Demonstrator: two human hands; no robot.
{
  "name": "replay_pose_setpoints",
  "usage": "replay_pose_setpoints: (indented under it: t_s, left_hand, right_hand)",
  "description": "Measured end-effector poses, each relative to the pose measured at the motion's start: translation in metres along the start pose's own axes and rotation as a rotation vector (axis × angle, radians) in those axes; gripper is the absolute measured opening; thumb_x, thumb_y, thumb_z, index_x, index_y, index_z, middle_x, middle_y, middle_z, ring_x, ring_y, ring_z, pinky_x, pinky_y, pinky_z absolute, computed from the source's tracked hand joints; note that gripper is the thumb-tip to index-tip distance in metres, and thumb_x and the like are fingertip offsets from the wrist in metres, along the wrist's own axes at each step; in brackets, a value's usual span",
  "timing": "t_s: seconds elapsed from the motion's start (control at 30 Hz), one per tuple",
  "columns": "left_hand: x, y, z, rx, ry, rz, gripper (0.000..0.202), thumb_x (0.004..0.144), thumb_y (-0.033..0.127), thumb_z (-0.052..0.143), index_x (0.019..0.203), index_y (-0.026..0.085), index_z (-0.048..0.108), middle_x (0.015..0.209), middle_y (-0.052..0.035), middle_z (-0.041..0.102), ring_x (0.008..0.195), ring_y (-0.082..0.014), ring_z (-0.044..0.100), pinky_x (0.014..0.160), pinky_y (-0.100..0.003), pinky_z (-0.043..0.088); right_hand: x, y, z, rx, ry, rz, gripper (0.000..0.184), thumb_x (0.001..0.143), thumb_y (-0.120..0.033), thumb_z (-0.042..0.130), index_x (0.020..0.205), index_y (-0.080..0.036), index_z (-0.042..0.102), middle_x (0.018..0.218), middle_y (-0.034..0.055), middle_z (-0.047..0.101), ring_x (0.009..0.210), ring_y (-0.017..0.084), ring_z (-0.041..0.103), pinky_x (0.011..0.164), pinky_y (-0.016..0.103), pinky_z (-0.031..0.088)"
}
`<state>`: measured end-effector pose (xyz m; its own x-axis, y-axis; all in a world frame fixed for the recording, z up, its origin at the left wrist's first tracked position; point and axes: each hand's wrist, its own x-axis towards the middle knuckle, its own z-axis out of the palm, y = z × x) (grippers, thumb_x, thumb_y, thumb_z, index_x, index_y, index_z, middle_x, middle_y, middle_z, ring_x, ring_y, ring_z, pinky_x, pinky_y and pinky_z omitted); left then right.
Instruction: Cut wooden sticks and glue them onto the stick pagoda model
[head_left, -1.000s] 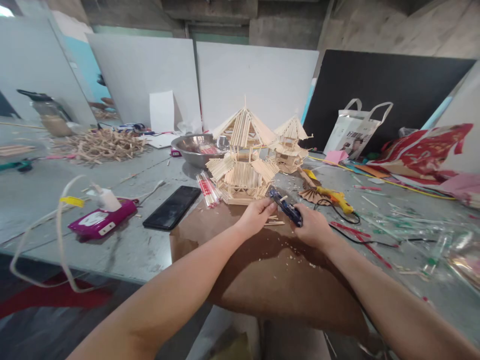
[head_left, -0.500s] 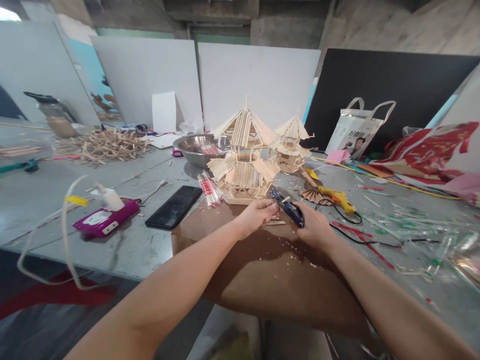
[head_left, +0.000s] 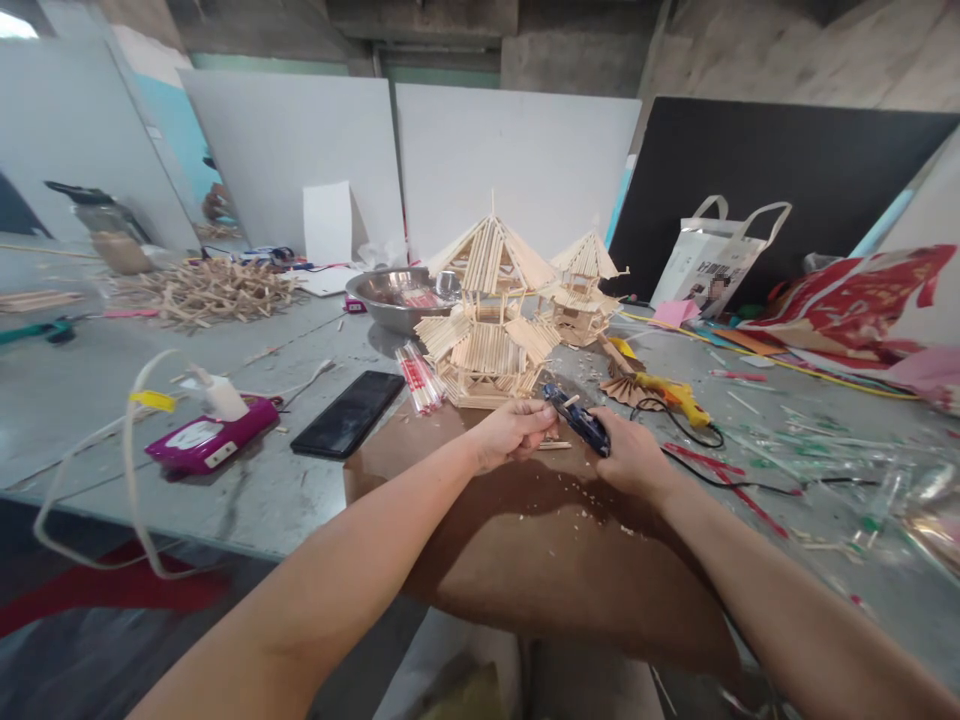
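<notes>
My right hand (head_left: 634,455) is wrapped round a pair of dark blue pliers (head_left: 589,428), their jaws pointing up and left. A thin wooden stick (head_left: 571,400) shows at the jaws. On its left, my left hand (head_left: 517,435) is pinched closed on the stick, whose held end is hidden by the fingers. Below both hands, short cut wooden sticks (head_left: 555,445) and pale crumbs lie on a brown board (head_left: 465,520). Just behind stands a two-tiered pavilion model (head_left: 491,345) built of wooden sticks.
A second stick pavilion (head_left: 581,290) stands farther back beside a metal bowl (head_left: 397,312). Left are a black phone (head_left: 347,413), a purple power strip (head_left: 214,440) and a stick pile (head_left: 217,290). A yellow glue gun (head_left: 679,398) with a black cord and plastic scraps lie right.
My left hand has shifted very slightly, and the pliers have tilted a little in my right hand. Everything else stays in place.
</notes>
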<state>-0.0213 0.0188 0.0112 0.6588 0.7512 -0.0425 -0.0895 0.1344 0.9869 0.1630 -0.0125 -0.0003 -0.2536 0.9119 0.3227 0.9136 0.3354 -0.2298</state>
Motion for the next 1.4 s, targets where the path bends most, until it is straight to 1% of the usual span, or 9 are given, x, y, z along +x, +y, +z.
replay_pose_setpoints:
  t_s: [0.17,0.3,0.4,0.53,0.67,0.87,1.0,1.2,1.4]
  left_hand:
    - [0.005,-0.006,0.003,0.248,0.199,0.200,0.034,0.071,0.046,0.049,0.062,0.013,0.051,0.038,0.0075,0.031,0.035,-0.0031,0.025,0.037,-0.017,0.020]
    - [0.009,-0.011,0.004,0.490,0.345,0.417,0.032,0.073,0.043,0.048,0.071,0.013,0.059,0.057,0.0017,0.050,0.060,-0.0094,0.046,0.057,-0.020,0.036]
    - [0.009,-0.010,0.004,0.522,0.371,0.453,0.032,0.073,0.041,0.047,0.078,0.013,0.061,0.065,0.0007,0.055,0.069,-0.0120,0.049,0.065,-0.022,0.038]
    - [0.007,-0.006,0.005,0.396,0.281,0.376,0.032,0.072,0.043,0.049,0.070,0.012,0.057,0.052,0.0029,0.047,0.052,-0.0074,0.043,0.051,-0.019,0.034]
    - [0.002,-0.002,0.005,0.159,0.121,0.174,0.033,0.071,0.045,0.050,0.062,0.013,0.050,0.036,0.0081,0.030,0.032,-0.0026,0.022,0.035,-0.017,0.017]
    - [-0.003,0.000,-0.002,-0.116,-0.134,-0.092,0.028,0.069,0.041,0.055,0.062,0.015,0.048,0.031,0.0095,0.026,0.027,-0.0021,0.012,0.032,-0.016,0.009]
    - [-0.003,0.000,-0.005,-0.159,-0.174,-0.142,0.027,0.071,0.039,0.053,0.062,0.014,0.047,0.032,0.0101,0.023,0.027,-0.0019,0.012,0.032,-0.015,0.010]
    - [-0.002,0.002,-0.001,-0.051,-0.065,-0.040,0.029,0.070,0.042,0.053,0.061,0.015,0.047,0.031,0.0100,0.024,0.028,-0.0022,0.012,0.032,-0.015,0.009]
    - [0.006,-0.007,0.004,0.343,0.244,0.265,0.029,0.074,0.041,0.047,0.067,0.014,0.053,0.044,0.0057,0.038,0.040,-0.0047,0.032,0.041,-0.016,0.024]
  right_hand:
    - [0.002,-0.005,-0.002,-0.048,-0.025,0.080,0.023,0.066,-0.026,0.048,0.089,-0.020,0.049,0.076,0.0033,0.063,0.068,0.019,0.058,0.055,0.024,0.031]
    - [0.003,-0.007,-0.001,-0.052,-0.027,0.111,0.025,0.069,-0.028,0.047,0.092,-0.019,0.049,0.078,0.0046,0.063,0.070,0.020,0.058,0.056,0.025,0.032]
    - [0.004,-0.007,0.001,-0.026,-0.011,0.110,0.027,0.070,-0.028,0.046,0.095,-0.019,0.049,0.080,0.0049,0.064,0.073,0.020,0.058,0.059,0.026,0.033]
    - [0.003,-0.004,0.002,0.022,0.016,0.078,0.032,0.068,-0.027,0.048,0.100,-0.020,0.048,0.092,0.0060,0.062,0.080,0.022,0.058,0.062,0.027,0.036]
    - [0.001,0.000,0.002,0.051,0.033,0.014,0.038,0.067,-0.022,0.048,0.105,-0.019,0.045,0.099,0.0071,0.060,0.086,0.022,0.056,0.068,0.028,0.038]
    - [0.000,0.004,0.003,0.049,0.026,-0.084,0.044,0.063,-0.018,0.048,0.107,-0.017,0.044,0.104,0.0089,0.057,0.090,0.023,0.055,0.072,0.030,0.039]
    - [0.000,0.003,0.002,0.024,0.008,-0.069,0.041,0.065,-0.021,0.048,0.105,-0.017,0.044,0.098,0.0077,0.059,0.088,0.023,0.056,0.069,0.029,0.039]
    - [0.000,-0.001,-0.001,0.001,-0.024,0.008,0.032,0.065,-0.021,0.048,0.096,-0.020,0.048,0.086,0.0043,0.063,0.075,0.020,0.058,0.060,0.026,0.036]
    - [0.003,-0.004,-0.002,-0.054,-0.016,0.067,0.022,0.068,-0.026,0.047,0.089,-0.020,0.050,0.074,0.0038,0.063,0.067,0.019,0.058,0.055,0.025,0.032]
